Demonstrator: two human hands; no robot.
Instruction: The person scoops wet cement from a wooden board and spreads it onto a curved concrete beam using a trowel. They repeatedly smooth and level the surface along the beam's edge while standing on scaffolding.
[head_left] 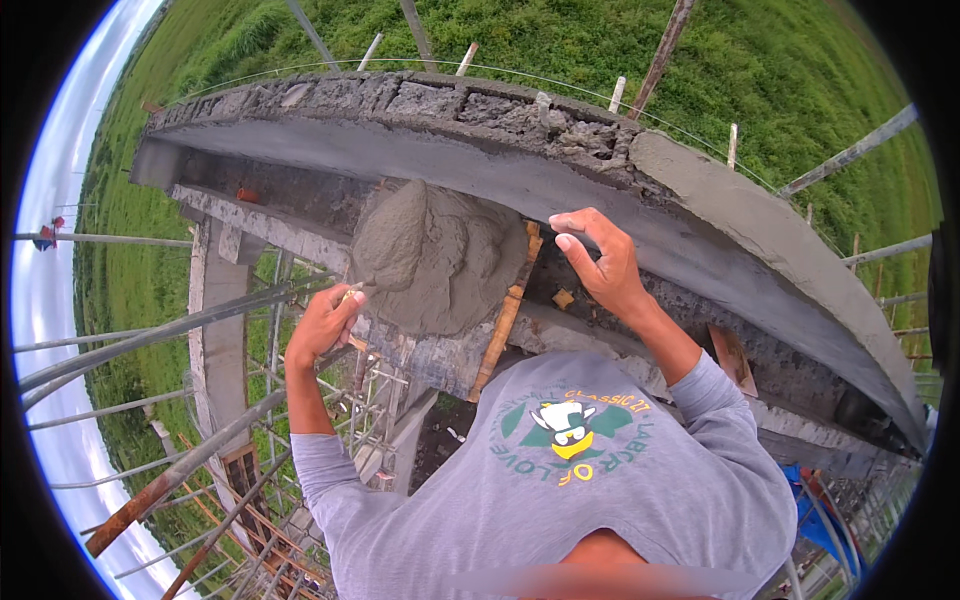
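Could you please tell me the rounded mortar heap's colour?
The rounded mortar heap is grey, best seen in the head view.

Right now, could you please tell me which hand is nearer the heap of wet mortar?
The left hand, at the left edge of the mortar; the right hand is open, past the wooden strip.

Left hand (322,322) curled — right hand (603,262) loosely cupped

Soft daylight, sky (48,290) bright at L, edges bent, btm prob. blurred.
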